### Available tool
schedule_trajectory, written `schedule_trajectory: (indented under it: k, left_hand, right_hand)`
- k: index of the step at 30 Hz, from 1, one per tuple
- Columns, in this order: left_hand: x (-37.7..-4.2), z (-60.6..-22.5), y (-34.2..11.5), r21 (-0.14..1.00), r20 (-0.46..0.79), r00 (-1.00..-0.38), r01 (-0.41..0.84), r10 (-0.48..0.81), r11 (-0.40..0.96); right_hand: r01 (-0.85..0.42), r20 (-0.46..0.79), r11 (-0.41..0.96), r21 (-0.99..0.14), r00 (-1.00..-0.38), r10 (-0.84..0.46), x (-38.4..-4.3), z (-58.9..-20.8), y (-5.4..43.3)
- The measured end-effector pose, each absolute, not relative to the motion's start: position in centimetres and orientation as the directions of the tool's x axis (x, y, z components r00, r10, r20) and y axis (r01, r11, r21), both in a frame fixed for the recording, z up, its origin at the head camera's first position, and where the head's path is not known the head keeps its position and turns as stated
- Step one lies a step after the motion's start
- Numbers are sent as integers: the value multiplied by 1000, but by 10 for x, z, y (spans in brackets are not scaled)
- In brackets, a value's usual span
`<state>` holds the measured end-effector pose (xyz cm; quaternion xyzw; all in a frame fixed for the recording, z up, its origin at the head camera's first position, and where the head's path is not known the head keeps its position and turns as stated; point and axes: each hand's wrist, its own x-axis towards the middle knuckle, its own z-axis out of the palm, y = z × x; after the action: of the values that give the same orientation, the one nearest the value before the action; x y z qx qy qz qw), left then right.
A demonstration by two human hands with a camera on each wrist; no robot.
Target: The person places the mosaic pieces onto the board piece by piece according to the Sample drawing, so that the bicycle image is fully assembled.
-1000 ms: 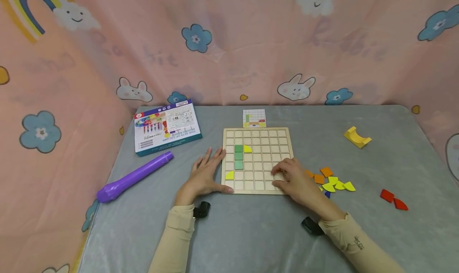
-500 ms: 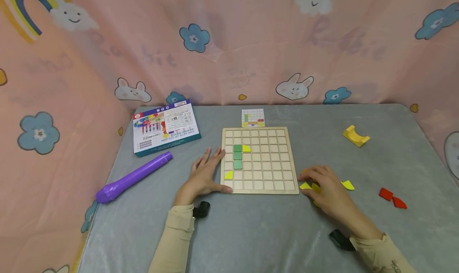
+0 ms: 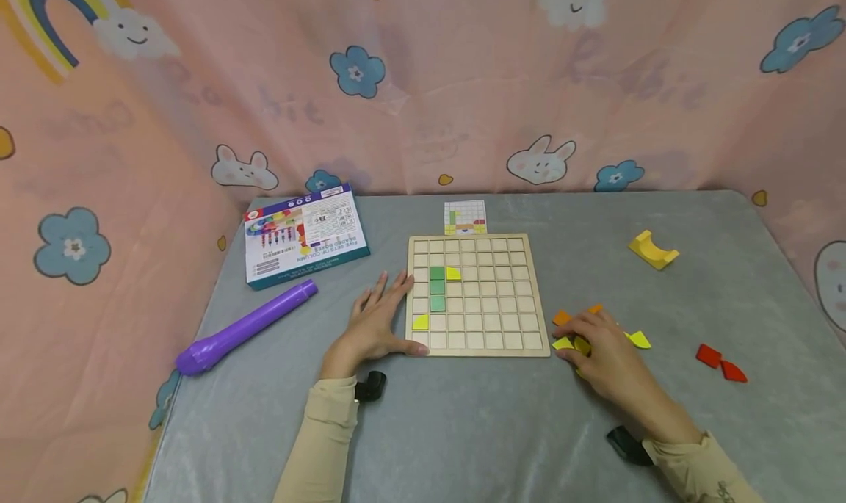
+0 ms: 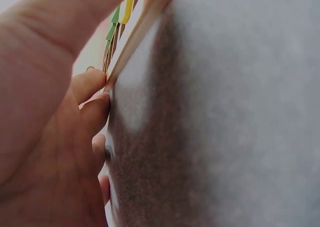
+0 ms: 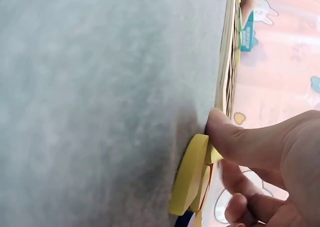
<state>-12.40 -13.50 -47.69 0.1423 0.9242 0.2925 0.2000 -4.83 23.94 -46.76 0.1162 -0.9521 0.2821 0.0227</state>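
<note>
My left hand (image 3: 373, 327) lies with spread fingers along the left edge of the wooden grid board (image 3: 489, 352), its thumb at the near left corner. Green square tiles (image 3: 438, 288) and two yellow quarter-round tiles (image 3: 453, 273) sit in the board's cells. Off the board's right edge, my right hand (image 3: 608, 352) has its thumb and index finger about a yellow tile (image 3: 563, 343), pinching it close over the cloth. More yellow tiles (image 5: 190, 177) lie under that hand, partly hidden by it. Orange tiles (image 3: 562, 317) show just beyond its fingers.
A pattern card (image 3: 465, 216) lies behind the board. At left are a printed box (image 3: 307, 235) and a purple tube (image 3: 247, 327). Two red tiles (image 3: 709, 356) lie at far right, with a yellow curved block (image 3: 653, 250) behind. A pink curtain (image 3: 423, 84) hangs at the back.
My right hand has moved right, from over the board's lower right cells to the loose tiles, and has stayed there since half a second ago. The left hand has kept its place.
</note>
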Motion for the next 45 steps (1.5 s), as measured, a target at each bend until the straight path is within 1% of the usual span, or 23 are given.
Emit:
schedule_trajectory:
  k: [4, 8, 13, 15, 21, 24, 28, 30, 39, 45]
  left_hand:
    - [-123, -475, -135, 598, -271, -882, 159, 385, 785]
    - [-123, -473, -134, 596, -268, -884, 162, 384, 787]
    - [-122, -472, -135, 596, -273, -883, 155, 381, 787]
    - [-122, -471, -135, 595, -279, -882, 151, 379, 789]
    - [-121, -470, -134, 588, -288, -880, 147, 376, 795]
    - [-122, -469, -134, 583, -292, -880, 146, 374, 799]
    - [-122, -469, -134, 584, -290, -881, 146, 373, 798]
    - [-122, -470, -134, 587, -288, -882, 146, 373, 796]
    - [-122, -469, -134, 583, -284, -880, 155, 379, 798]
    - [-123, -470, -136, 569, -290, -874, 170, 390, 805]
  right_hand:
    - [-229, 97, 825, -517, -973, -209, -51, -465, 238]
    - [-261, 141, 822, -506, -965, -219, -56, -461, 232]
    - [-283, 167, 773, -568, -959, -228, -63, -454, 210]
    - [-303, 168, 750, -588, -953, -253, -66, -452, 199]
    - [-391, 158, 705, -592, -914, -374, -70, -454, 167]
    - [-368, 129, 679, -634, -917, -377, -72, -455, 152]
    - [-310, 99, 628, -714, -932, -347, -77, -458, 133]
    - [-303, 100, 613, -730, -934, -343, -79, -460, 125]
    - [-301, 99, 594, -746, -932, -349, -84, -468, 100]
    - [-300, 91, 629, -717, -935, -343, -87, -469, 88]
